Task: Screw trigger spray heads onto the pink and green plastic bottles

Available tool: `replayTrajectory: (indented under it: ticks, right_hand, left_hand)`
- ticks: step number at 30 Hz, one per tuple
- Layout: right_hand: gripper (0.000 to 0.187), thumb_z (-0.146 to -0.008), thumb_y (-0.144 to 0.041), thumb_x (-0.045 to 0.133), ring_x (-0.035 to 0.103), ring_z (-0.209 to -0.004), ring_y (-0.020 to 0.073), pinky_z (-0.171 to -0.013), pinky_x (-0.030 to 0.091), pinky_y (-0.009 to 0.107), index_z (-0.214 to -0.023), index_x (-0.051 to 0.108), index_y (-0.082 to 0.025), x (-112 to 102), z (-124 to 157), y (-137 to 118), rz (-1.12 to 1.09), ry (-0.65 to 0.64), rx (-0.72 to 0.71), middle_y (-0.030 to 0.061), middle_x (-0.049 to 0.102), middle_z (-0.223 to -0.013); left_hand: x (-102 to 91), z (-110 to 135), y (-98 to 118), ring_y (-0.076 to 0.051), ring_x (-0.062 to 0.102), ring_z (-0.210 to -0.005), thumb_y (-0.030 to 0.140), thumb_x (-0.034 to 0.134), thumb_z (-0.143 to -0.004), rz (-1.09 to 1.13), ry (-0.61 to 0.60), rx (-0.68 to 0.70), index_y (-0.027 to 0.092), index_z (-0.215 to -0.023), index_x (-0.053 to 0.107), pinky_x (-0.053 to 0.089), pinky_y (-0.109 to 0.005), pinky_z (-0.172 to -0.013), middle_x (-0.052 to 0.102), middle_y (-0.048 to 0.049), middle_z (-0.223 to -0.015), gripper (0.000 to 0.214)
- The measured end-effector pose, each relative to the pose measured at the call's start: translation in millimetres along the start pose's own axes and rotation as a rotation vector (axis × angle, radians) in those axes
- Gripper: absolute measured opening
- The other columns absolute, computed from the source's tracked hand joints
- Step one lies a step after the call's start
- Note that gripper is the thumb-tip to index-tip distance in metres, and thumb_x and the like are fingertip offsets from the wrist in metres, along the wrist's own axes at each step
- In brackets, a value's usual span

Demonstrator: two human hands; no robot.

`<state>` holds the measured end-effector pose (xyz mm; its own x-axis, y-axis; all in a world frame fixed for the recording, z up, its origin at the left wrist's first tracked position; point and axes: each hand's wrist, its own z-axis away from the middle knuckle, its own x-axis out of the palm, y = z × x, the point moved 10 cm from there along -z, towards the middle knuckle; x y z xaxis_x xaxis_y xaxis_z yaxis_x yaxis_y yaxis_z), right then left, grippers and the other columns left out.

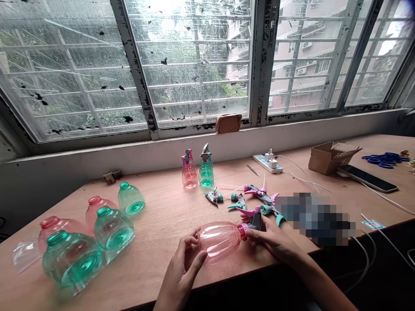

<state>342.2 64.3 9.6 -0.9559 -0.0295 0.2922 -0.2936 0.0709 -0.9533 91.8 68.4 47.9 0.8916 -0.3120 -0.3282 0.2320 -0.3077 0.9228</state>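
Observation:
A clear pink bottle [220, 239] lies on its side near the table's front edge. My left hand [184, 268] cups its base, fingers curled round it. At the bottle's pink neck, my right hand [272, 239] pinches a grey and pink spray head [254, 219]. Several more loose spray heads [256, 196] in pink, teal and grey lie just behind my hands. Two assembled spray bottles, one pink [189, 172] and one green [206, 169], stand upright further back.
Several empty green and pink bottles [97, 233] stand at the left on the wooden table [155, 216]. A power strip [267, 164], white cables, a cardboard box [330, 156], a phone [368, 178] and blue rings [385, 158] are at the right. Windows run behind.

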Motion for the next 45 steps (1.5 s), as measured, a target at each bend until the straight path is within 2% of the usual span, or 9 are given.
replayTrajectory:
  ticks: [3,7,11,15,18,27,33,41,45]
  right_hand:
    - [0.053,-0.078,-0.035,0.088,0.06,-0.065,0.0146,-0.058,0.048,0.027,-0.123,0.065,-0.018,2,-1,-1,-0.018,-0.014,-0.012,0.0012,0.073,-0.086]
    - [0.055,-0.079,-0.035,0.088,0.063,-0.071,0.0162,-0.059,0.049,0.027,-0.125,0.065,-0.018,3,0,-2,-0.005,-0.014,-0.012,0.0023,0.071,-0.088]
    - [0.053,-0.077,-0.037,0.089,0.063,-0.072,0.0171,-0.062,0.052,0.03,-0.123,0.068,-0.018,-1,2,0,0.032,0.011,0.004,0.0033,0.07,-0.09]
    - [0.051,-0.077,-0.037,0.089,0.064,-0.072,0.0175,-0.062,0.053,0.031,-0.121,0.07,-0.018,-1,2,1,0.037,-0.011,0.011,0.0042,0.07,-0.093]
    - [0.051,-0.077,-0.038,0.089,0.064,-0.071,0.0165,-0.062,0.052,0.03,-0.12,0.069,-0.018,-2,1,1,0.04,-0.001,0.007,0.004,0.07,-0.095]
    - [0.051,-0.076,-0.041,0.09,0.064,-0.069,0.0169,-0.062,0.048,0.029,-0.114,0.065,-0.017,4,2,-1,0.031,-0.02,0.023,0.0019,0.073,-0.082]
    - [0.054,-0.077,-0.041,0.089,0.063,-0.068,0.0167,-0.064,0.048,0.03,-0.119,0.065,-0.017,2,2,-1,0.068,-0.017,0.015,0.0012,0.073,-0.082]
    - [0.059,-0.077,-0.039,0.089,0.066,-0.073,0.0182,-0.064,0.049,0.03,-0.126,0.063,-0.019,5,3,-1,0.031,-0.031,0.037,0.0011,0.075,-0.084]
    - [0.059,-0.078,-0.037,0.089,0.067,-0.073,0.0177,-0.065,0.05,0.03,-0.128,0.062,-0.018,5,3,0,0.023,-0.036,0.036,0.0006,0.075,-0.085]
  left_hand:
    - [-0.9,4,4,-0.034,0.045,-0.148,0.043,0.067,-0.095,0.001,0.006,0.066,0.028,-0.109,0.055,0.037,-0.05,-0.12,0.045,-0.0135,-0.161,0.024]
    - [-4.5,10,10,-0.033,0.039,-0.151,0.038,0.072,-0.091,-0.044,0.023,0.121,0.03,-0.118,0.055,0.028,-0.054,-0.125,0.044,-0.0105,-0.162,0.033]
    - [-8.2,8,2,-0.036,0.045,-0.146,0.054,0.068,-0.092,0.039,0.05,0.041,0.029,-0.144,0.047,0.039,-0.052,-0.12,0.042,-0.0132,-0.162,0.061]
    - [-10.3,1,-10,-0.038,0.056,-0.136,0.065,0.055,-0.096,0.083,0.102,-0.038,0.025,-0.146,0.05,0.048,-0.052,-0.112,0.056,-0.0153,-0.152,0.064]
    - [-1.0,-1,-8,-0.036,0.057,-0.136,0.059,0.058,-0.097,0.075,0.025,-0.024,0.026,-0.145,0.051,0.049,-0.049,-0.112,0.06,-0.0136,-0.148,0.059]
    - [-3.7,6,-5,-0.038,0.021,-0.158,0.045,0.076,-0.088,-0.07,0.003,0.057,0.039,-0.161,0.023,0.017,-0.062,-0.127,0.02,-0.0066,-0.174,0.091]
    - [-5.3,0,-22,-0.04,0.038,-0.15,0.057,0.061,-0.096,0.064,0.111,0.005,0.028,-0.154,0.042,0.03,-0.06,-0.124,0.038,-0.013,-0.166,0.068]
    - [-1.9,2,-14,-0.038,0.034,-0.153,0.037,0.081,-0.085,-0.094,-0.001,0.075,0.038,-0.158,0.031,0.029,-0.058,-0.125,0.029,-0.0075,-0.17,0.089]
    - [0.5,2,-13,-0.038,0.033,-0.153,0.047,0.074,-0.09,-0.046,-0.005,0.046,0.035,-0.159,0.032,0.029,-0.058,-0.125,0.032,-0.0095,-0.169,0.082]
